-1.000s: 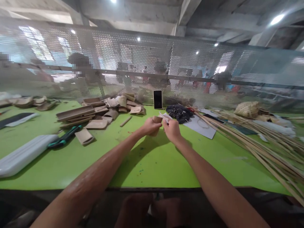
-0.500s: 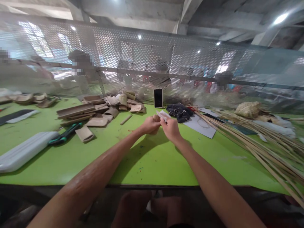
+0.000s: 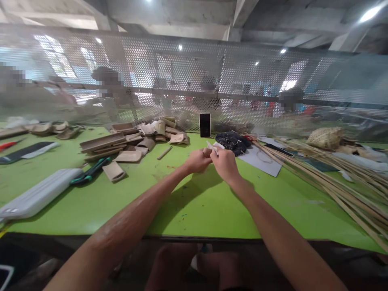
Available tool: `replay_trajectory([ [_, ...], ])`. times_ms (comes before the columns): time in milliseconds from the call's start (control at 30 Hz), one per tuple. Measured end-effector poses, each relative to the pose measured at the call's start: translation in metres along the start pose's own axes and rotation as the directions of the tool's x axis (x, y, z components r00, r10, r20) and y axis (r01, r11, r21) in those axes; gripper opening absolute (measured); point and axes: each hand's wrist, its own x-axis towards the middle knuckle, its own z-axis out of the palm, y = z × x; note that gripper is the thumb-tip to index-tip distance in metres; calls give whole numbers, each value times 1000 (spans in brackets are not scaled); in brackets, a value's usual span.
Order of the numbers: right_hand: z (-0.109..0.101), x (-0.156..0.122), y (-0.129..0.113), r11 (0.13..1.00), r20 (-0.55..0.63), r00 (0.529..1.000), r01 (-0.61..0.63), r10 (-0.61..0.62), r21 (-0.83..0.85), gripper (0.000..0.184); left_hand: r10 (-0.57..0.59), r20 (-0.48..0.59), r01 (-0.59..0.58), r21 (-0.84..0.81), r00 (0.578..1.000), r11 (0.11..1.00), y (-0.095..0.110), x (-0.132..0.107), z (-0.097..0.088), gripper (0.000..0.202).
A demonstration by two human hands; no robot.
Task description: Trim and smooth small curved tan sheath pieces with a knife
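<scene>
Both my arms reach out over the green table (image 3: pixel 194 206). My left hand (image 3: pixel 197 161) is closed in a fist round a small brown wooden piece (image 3: pixel 207 151) whose end shows above the thumb. My right hand (image 3: pixel 224 163) touches the left one, its fingers pinched on a small white piece (image 3: pixel 212 146) that sticks up against the wooden piece. The hands hover just above the table, in front of an upright black phone (image 3: pixel 205 125).
A heap of tan bark-like pieces (image 3: pixel 133 141) lies at the left, with a green-handled tool (image 3: pixel 91 173) and a white case (image 3: pixel 39 196). A dark cloth bundle (image 3: pixel 232 141), white paper (image 3: pixel 260 159) and long bamboo strips (image 3: pixel 333 182) lie right. A mesh screen (image 3: pixel 194 81) backs the table; people sit behind.
The view has shifted slightly; both hands stay together, with the right hand now covering more of the white piece.
</scene>
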Motion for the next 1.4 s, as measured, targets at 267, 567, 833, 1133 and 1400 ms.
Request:
replay_trajectory([
  [267,1,-9,-16,993,11,993,117,-117,27,38,127,65,-141,311,990,940,-1,-2,7,7],
  [567,0,-1,9,965,-185,978,138,-97,225,31,57,34,-55,-71,998,996,-1,0,1,29],
  [833,-9,-1,3,936,-269,909,346,-319,59,26,115,188,-41,-358,975,933,-10,-6,1,23],
  [1133,-19,-37,22,951,131,967,243,-220,-192,34,-6,120,-38,366,993,930,3,-12,8,36],
  [1400,5,-39,31,957,110,965,251,-237,-143,35,16,185,-94,420,983,903,-2,-7,13,44],
])
